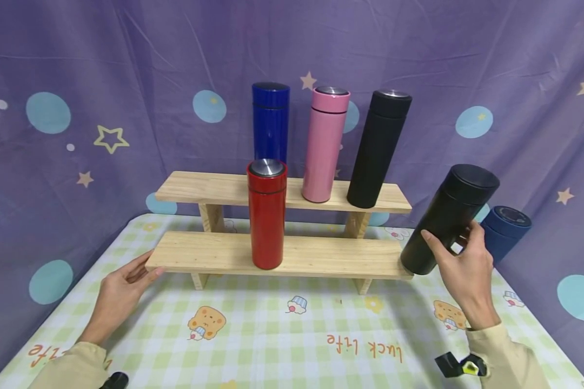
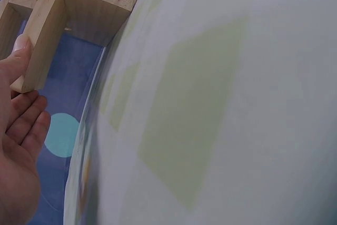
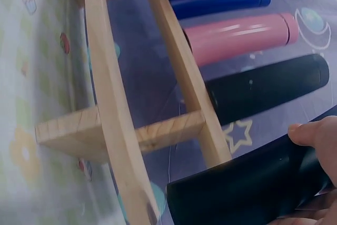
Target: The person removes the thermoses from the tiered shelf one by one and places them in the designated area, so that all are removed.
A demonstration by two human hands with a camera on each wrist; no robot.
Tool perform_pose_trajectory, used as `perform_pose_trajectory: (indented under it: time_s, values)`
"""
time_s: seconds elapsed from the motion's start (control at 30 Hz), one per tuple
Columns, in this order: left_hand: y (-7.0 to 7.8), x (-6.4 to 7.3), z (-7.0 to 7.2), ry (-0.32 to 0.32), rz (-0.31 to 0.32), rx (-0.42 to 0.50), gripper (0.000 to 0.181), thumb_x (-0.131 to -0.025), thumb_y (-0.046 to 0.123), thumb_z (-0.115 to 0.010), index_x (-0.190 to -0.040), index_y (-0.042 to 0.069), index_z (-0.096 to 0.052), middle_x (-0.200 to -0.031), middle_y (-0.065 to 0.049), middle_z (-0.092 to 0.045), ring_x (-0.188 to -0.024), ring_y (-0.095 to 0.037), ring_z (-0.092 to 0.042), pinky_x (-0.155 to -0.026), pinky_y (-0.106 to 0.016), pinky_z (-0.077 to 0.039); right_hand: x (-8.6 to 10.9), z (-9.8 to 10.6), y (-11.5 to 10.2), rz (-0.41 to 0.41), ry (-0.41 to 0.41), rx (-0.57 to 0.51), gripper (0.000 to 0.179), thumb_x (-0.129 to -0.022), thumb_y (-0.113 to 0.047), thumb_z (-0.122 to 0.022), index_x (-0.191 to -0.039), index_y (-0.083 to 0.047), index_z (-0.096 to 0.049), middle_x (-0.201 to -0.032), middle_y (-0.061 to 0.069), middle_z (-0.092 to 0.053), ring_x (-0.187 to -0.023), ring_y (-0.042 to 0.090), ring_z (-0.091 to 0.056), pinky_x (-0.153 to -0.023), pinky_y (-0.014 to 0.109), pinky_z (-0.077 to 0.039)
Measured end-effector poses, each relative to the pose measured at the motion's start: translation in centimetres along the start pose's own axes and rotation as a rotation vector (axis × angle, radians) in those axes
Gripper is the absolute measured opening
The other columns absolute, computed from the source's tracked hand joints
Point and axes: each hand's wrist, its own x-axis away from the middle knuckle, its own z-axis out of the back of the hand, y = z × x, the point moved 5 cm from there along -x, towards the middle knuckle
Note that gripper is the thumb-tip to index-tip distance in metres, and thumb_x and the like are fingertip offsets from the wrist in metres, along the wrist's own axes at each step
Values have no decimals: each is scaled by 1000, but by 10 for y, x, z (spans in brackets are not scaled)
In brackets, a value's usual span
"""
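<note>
My right hand point(image 1: 467, 270) grips a matte black thermos bottle point(image 1: 435, 232), thumb on its near side. The bottle leans to the right, its base overlapping the right end of the lower board of a two-tier wooden stand point(image 1: 331, 256). In the right wrist view, that black bottle point(image 3: 237, 193) slants past the boards' ends. My left hand point(image 1: 121, 294) holds the left end of the lower board, its thumb point(image 2: 20, 51) on one side and its fingers around the end. A red thermos bottle point(image 1: 267, 221) stands on the lower board.
The upper board bears a blue bottle point(image 1: 271, 129), a pink bottle point(image 1: 325, 146) and another black bottle point(image 1: 379, 148). A dark blue bottle point(image 1: 503, 232) is behind my right hand. A checked cloth point(image 1: 272, 324) covers the table; a purple curtain point(image 1: 141, 65) hangs behind.
</note>
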Motion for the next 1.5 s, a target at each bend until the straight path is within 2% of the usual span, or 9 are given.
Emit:
perform_pose_trajectory:
  time_s: [0.07,0.17,0.23,0.47,0.7,1.07,1.27,1.33,1.5]
  values:
    - [0,0,0,0,2,0,73,-101,43,-69,-156,2,-45,-143,-36,-50,-127,-52,-53,-74,1,-44,2,-2,-5,11,-12,-8,74,-91,-28,-83,-148,1,-45,-133,25,-61,-121,44,-62,-81,13,-44]
    - [0,-1,0,2,2,4,73,-101,43,-69,-155,1,-45,-143,-36,-50,-127,-52,-53,-74,0,-45,5,-5,-12,31,-31,-27,73,-91,-28,-83,-148,-1,-46,-133,25,-61,-121,44,-62,-78,4,-40]
    - [0,-1,0,6,-1,2,72,-101,42,-69,-155,1,-45,-142,-35,-51,-127,-52,-53,-74,0,-45,7,-8,-16,37,-43,-40,73,-91,-27,-83,-149,-1,-46,-133,24,-61,-121,43,-62,-77,3,-40]
    - [-1,0,-1,14,-9,-9,71,-101,42,-70,-155,2,-46,-140,-34,-54,-126,-51,-55,-74,-1,-46,13,-18,-25,70,-63,-79,71,-91,-23,-82,-149,-1,-47,-129,24,-62,-116,43,-63,-83,12,-42]
    - [-1,0,0,16,-15,-14,71,-101,41,-70,-155,2,-47,-139,-34,-55,-125,-51,-55,-74,-1,-47,19,-31,-33,105,-111,-145,66,-92,-17,-82,-145,3,-48,-128,23,-62,-116,41,-64,-80,1,-44]
    - [-3,-1,-1,3,11,-4,72,-100,44,-70,-156,5,-46,-142,-34,-53,-127,-51,-54,-73,0,-45,23,-53,-49,169,-182,-279,63,-91,-7,-81,-142,5,-47,-126,22,-60,-113,36,-64,-83,8,-52]
    - [-3,0,-1,-2,19,-15,75,-100,47,-68,-156,3,-44,-143,-34,-52,-128,-51,-54,-73,0,-45,26,-65,-59,203,-207,-309,65,-89,-5,-83,-141,5,-47,-125,21,-61,-111,33,-65,-84,11,-54]
    - [-3,0,-1,0,18,-22,75,-100,47,-68,-156,3,-44,-143,-34,-51,-128,-52,-54,-73,0,-45,27,-69,-62,208,-223,-318,65,-89,-6,-84,-141,4,-47,-126,20,-61,-112,32,-65,-85,16,-56]
    - [-3,0,-2,-8,26,-16,76,-100,47,-68,-157,3,-43,-144,-35,-50,-128,-52,-53,-72,0,-45,29,-77,-70,211,-257,-333,65,-89,-10,-84,-141,2,-48,-128,19,-60,-115,32,-65,-88,36,-60]
